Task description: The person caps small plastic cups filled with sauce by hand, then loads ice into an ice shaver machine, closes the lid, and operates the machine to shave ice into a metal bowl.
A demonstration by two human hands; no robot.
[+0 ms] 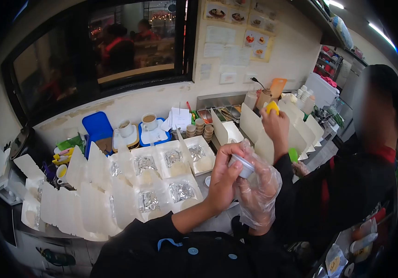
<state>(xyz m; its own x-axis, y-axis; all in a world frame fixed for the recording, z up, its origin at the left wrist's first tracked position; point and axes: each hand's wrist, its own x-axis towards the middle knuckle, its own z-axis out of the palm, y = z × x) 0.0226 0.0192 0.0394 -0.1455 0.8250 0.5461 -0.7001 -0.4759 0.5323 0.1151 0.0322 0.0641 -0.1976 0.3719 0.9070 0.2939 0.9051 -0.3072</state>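
A small plastic sauce cup (pixel 242 167) with a whitish lid is held in front of my chest. My bare left hand (pixel 225 175) is closed on it, thumb against its side. On its other side is my right hand (pixel 260 185), in a clear plastic glove, with its fingers curled against the cup. What fills the cup cannot be made out. Left of my hands stand several open white takeout boxes (pixel 179 170), holding foil-wrapped packets (pixel 180 191) and pale round portions.
At my right a co-worker (pixel 347 153) in black holds something yellow (pixel 272 108) over more open boxes (pixel 296 123). Behind the boxes are coffee cups (pixel 149 122) on blue trays, stacked small cups (pixel 199 125) and a metal topping bin (pixel 229 111). A window (pixel 115 51) lies behind.
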